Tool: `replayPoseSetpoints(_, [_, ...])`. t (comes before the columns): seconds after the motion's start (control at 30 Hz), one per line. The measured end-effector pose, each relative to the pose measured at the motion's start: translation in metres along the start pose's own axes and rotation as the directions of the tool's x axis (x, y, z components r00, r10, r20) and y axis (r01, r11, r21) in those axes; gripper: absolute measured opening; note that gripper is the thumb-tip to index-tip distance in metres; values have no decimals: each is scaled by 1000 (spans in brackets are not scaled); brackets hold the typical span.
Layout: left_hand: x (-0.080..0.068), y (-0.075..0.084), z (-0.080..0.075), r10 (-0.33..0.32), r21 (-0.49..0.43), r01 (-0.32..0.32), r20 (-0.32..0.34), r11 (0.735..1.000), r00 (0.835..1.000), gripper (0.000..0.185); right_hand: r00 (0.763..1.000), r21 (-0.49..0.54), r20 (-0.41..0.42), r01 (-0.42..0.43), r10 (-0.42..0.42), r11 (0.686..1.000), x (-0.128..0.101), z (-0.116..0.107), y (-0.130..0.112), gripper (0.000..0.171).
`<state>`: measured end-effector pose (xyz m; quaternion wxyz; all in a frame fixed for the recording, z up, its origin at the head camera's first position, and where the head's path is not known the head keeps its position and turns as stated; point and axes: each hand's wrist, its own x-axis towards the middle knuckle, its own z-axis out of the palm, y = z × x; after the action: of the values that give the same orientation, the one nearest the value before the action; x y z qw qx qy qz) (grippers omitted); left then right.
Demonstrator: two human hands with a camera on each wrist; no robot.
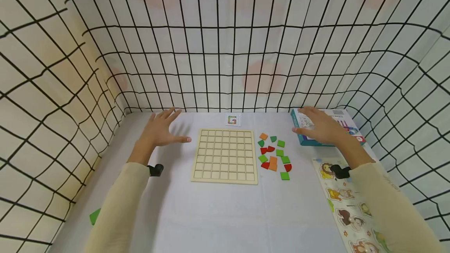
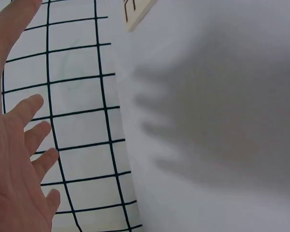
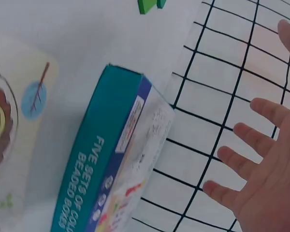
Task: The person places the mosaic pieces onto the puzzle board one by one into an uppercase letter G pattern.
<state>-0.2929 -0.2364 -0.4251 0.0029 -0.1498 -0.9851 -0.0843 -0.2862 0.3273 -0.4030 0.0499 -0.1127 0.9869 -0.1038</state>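
Note:
My left hand (image 1: 159,131) hovers over the white table to the left of a wooden grid board (image 1: 225,156), fingers spread and nothing held. On the other side, my right hand (image 1: 321,127) is spread in the air, overlapping a teal box (image 1: 299,128) in the head view. Several small green, orange and red pieces lie loose just right of the board, among them a green square (image 1: 284,175) and an orange piece (image 1: 273,163). Behind the board lies a small card (image 1: 233,120) with a coloured pattern on a grid. The board's squares hold no pieces.
A black wire grid (image 1: 225,54) encloses the table at the back and both sides. An animal picture board (image 1: 346,206) lies at the right under the right forearm. One green piece (image 1: 94,216) sits far left beside the left sleeve.

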Motion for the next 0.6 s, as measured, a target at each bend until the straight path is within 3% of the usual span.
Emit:
replayPoseSetpoints(0.27, [-13,14,19,39,-102,-42,-33,994,999,119,999,120,-34,10,-6,993,-5,25,-17,90])
replayPoseSetpoints(0.5, [-22,27,43,61,-181,-68,-43,981,997,115,997,252,-71,59,-42,966,-4,53,-36,64])
replayPoseSetpoints(0.6, [-26,33,51,63,-216,-68,-29,974,998,115,997,307,-76,41,-19,951,-1,66,-42,57])
